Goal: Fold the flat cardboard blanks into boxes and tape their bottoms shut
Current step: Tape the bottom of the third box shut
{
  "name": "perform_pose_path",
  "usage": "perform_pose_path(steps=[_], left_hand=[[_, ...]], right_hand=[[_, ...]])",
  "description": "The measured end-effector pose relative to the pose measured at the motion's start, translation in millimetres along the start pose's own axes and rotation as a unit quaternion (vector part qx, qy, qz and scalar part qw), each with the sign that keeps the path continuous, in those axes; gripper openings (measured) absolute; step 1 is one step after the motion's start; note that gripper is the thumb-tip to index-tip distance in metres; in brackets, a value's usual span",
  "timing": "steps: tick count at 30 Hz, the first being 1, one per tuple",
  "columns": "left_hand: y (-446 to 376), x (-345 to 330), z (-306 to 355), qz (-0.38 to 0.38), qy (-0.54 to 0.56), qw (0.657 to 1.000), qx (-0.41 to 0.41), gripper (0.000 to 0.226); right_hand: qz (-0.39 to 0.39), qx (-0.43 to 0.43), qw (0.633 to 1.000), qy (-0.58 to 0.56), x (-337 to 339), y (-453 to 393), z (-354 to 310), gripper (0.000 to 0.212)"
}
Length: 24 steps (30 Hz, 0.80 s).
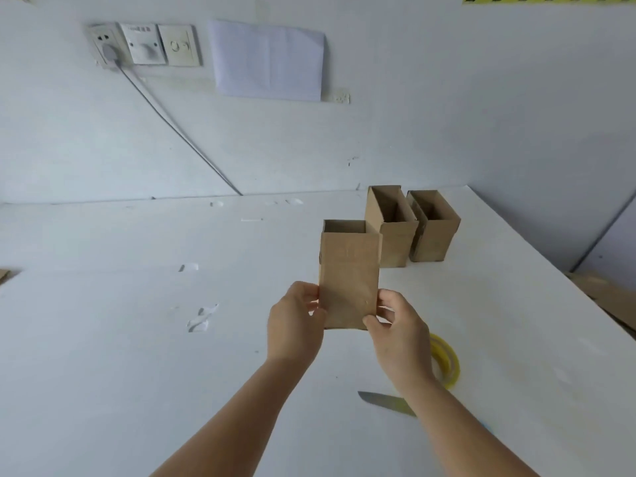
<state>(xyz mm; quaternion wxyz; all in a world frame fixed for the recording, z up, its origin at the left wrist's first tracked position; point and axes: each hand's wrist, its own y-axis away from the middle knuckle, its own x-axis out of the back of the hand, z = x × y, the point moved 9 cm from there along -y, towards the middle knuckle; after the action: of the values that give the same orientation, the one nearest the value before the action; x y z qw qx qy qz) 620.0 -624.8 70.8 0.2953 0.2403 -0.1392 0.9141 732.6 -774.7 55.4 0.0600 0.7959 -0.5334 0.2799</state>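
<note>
I hold a folded brown cardboard box (348, 273) upright above the white table, its open top facing away. My left hand (295, 321) grips its lower left edge and my right hand (395, 325) grips its lower right corner. Behind it, two more open-topped cardboard boxes stand side by side on the table: one (390, 228) close behind, another (432, 227) to its right. A roll of yellow tape (445, 359) lies on the table, partly hidden by my right wrist. A knife blade (382, 401) lies near the front, its handle hidden under my right forearm.
The white table (137, 304) meets a white wall with sockets (144, 43), a cable (179, 129) and a taped paper sheet (268, 60). Flat cardboard (609, 297) lies past the table's right edge. A cardboard corner (4, 274) shows at the far left.
</note>
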Motion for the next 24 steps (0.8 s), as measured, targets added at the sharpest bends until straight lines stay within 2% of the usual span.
perform_pose_path(steps=[4,10,24], left_hand=[[-37,-25,-1,0.011,-0.022,1.0,0.012,0.031],[-90,-58,-18,0.031,0.0,0.998,0.057,0.027],[-170,-116,-61,0.02,-0.016,0.994,0.102,0.015]], right_hand=[[0.032,0.027,0.998,0.042,-9,-41,8,0.033],[0.034,0.009,0.998,0.048,-36,-97,33,0.042],[-0.081,-0.063,0.992,0.07,-99,-158,81,0.056]])
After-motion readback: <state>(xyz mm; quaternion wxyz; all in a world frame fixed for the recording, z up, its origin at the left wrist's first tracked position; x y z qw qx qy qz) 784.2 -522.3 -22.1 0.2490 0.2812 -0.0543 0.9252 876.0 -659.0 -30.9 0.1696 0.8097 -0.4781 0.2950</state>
